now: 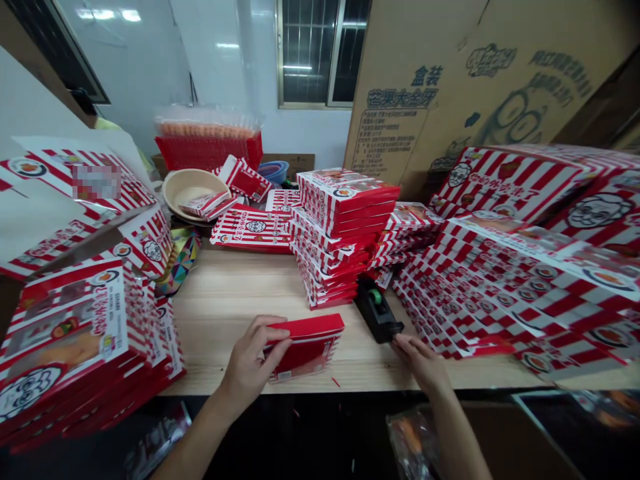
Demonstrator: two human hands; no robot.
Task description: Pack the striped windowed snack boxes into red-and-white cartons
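Note:
My left hand is closed on a small red carton, thumb on the near side and fingers over its top. The carton stands on edge near the table's front, a red-and-white striped side facing right. To its right sits a black tape dispenser with a green roll core. My right hand pinches at the dispenser's front cutting end, where the tape's end comes out; the clear tape itself hardly shows. Just behind the carton rises a stack of striped cartons.
Larger stacks of striped boxes stand at right and left. Toward the back are a beige bowl, a blue basin and a red tray of wrapped goods. A big cardboard sheet leans behind. The wooden table ends just before me.

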